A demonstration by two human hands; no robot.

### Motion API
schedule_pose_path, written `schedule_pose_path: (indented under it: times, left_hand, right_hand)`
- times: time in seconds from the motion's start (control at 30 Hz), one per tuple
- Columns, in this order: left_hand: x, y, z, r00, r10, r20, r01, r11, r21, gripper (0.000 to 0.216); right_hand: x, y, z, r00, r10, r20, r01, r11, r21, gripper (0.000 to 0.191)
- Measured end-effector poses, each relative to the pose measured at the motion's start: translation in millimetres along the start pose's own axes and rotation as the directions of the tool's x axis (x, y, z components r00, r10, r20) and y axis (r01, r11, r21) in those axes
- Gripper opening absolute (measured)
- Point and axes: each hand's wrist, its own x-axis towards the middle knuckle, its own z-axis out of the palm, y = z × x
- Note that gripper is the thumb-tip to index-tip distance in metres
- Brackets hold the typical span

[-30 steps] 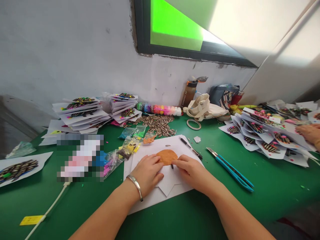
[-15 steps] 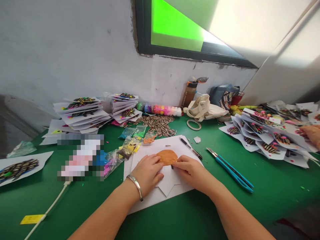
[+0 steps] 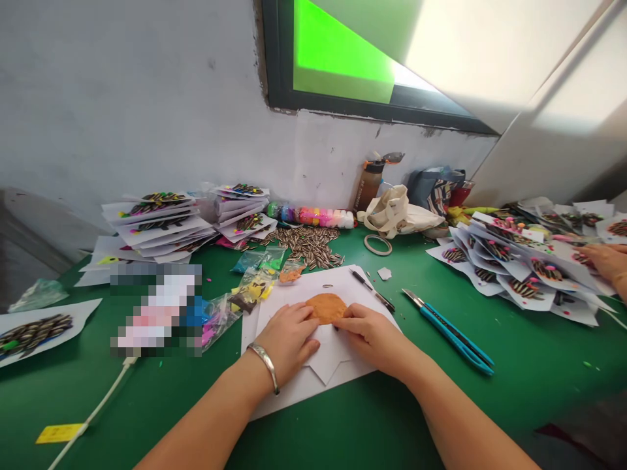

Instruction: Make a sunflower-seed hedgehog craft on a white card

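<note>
A flat oval of orange clay (image 3: pixel 327 308) lies on white paper (image 3: pixel 329 373). My left hand (image 3: pixel 290 336), with a silver bangle on the wrist, rests palm down on the paper, its fingers stretched out to the clay's left edge. At the lower right edge of the clay, my right hand (image 3: pixel 367 333) is pinched closed, its fingertips touching the clay. A small dark seed-like piece (image 3: pixel 336 328) shows under those fingertips; most of it is hidden. One sunflower seed (image 3: pixel 328 286) lies on the paper just beyond the clay.
A pile of sunflower seeds (image 3: pixel 313 247) and bags of coloured clay (image 3: pixel 252 290) sit behind. Pens (image 3: pixel 372 290), a blue utility knife (image 3: pixel 450 333) and a tape roll (image 3: pixel 377 245) lie rightward. Decorated card stacks (image 3: pixel 157 225) flank both sides. Another person's hand (image 3: pixel 607 264) touches the right cards.
My right fingertips have shifted slightly over the clay's lower edge, covering more of the dark piece. My left hand stays put. The other person's hand at far right has moved a little.
</note>
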Motion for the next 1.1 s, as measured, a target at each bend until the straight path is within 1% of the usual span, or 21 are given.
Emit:
schedule_pose_path:
  times: [0.07,0.17,0.23,0.37,0.47,0.63,0.8,0.97,1.1]
  left_hand:
    - [0.1,0.6,-0.8,1.000,-0.003,0.004,0.003,1.000,-0.009,0.029]
    - [0.4,0.8,-1.5,1.000,-0.006,0.005,0.006,1.000,-0.019,0.030]
    - [0.6,0.2,-1.0,1.000,0.000,0.000,0.000,1.000,-0.015,0.030]
    - [0.4,-0.5,0.3,1.000,0.008,-0.012,-0.008,1.000,0.004,0.030]
    - [-0.1,0.4,-0.6,0.999,0.019,-0.026,-0.019,1.000,0.011,0.028]
    - [-0.2,1.2,-2.6,1.000,0.015,-0.025,-0.015,1.000,-0.001,0.026]
    - [0.5,-0.2,-1.2,1.000,0.007,-0.021,-0.007,1.000,-0.006,0.026]
    - [0.2,1.4,-2.1,1.000,-0.005,0.002,0.005,1.000,0.001,0.028]
    - [-0.5,1.3,-2.1,1.000,0.006,-0.026,-0.006,1.000,0.009,0.027]
  right_hand:
    - [0.1,0.4,0.5,1.000,0.000,-0.002,0.000,1.000,-0.003,0.033]
    - [-0.5,1.6,0.4,1.000,0.014,-0.018,-0.013,1.000,0.025,0.039]
    - [-0.9,2.1,0.5,1.000,0.010,-0.018,-0.010,1.000,0.008,0.041]
    - [-1.2,1.1,1.7,1.000,-0.011,-0.008,0.010,0.999,-0.049,0.036]
    - [-1.5,-0.2,1.4,1.000,-0.010,-0.017,0.010,1.000,-0.026,0.040]
    - [-2.4,-0.8,-1.4,1.000,-0.013,0.002,0.013,1.000,-0.025,0.032]
    - [-3.0,-0.6,-3.9,1.000,0.028,0.001,-0.028,0.999,0.016,0.031]
    - [-2.9,-1.7,-4.4,1.000,0.023,0.013,-0.023,1.000,0.005,0.029]
    - [-3.0,-2.0,-4.7,0.999,0.027,0.019,-0.027,1.000,0.010,0.029]
